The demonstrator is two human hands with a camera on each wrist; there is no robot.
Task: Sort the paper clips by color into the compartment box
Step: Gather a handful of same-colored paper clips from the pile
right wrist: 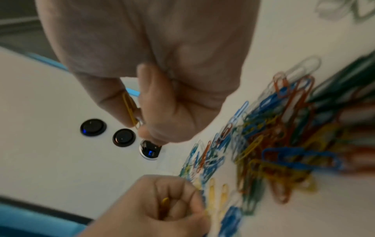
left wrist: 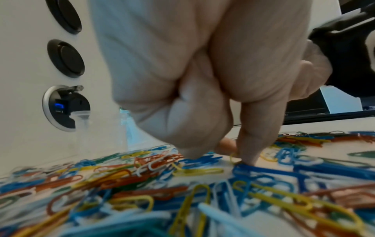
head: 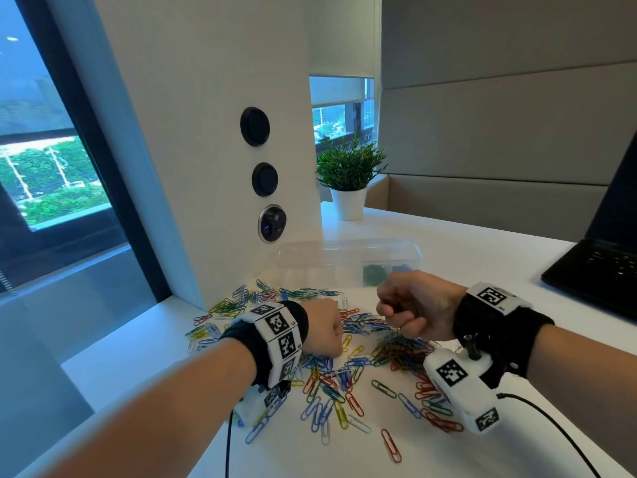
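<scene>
Several paper clips (head: 344,381) in red, blue, yellow, green and white lie scattered on the white table (head: 482,257). The clear compartment box (head: 348,257) stands behind them, with green clips (head: 374,274) and blue clips (head: 401,268) in its right-hand cells. My left hand (head: 339,350) is curled low on the pile, its fingertip and thumb pinching a yellow clip (left wrist: 233,156); another yellow clip (right wrist: 164,203) shows inside its fist. My right hand (head: 389,312) hovers curled above the pile in front of the box, pinching a yellow clip (right wrist: 129,110) between thumb and fingers.
A white pillar with round sockets (head: 265,177) rises just left of the box. A potted plant (head: 348,174) stands behind it and an open laptop (head: 599,270) is at the right. A black cable (head: 551,429) trails across the near right of the table.
</scene>
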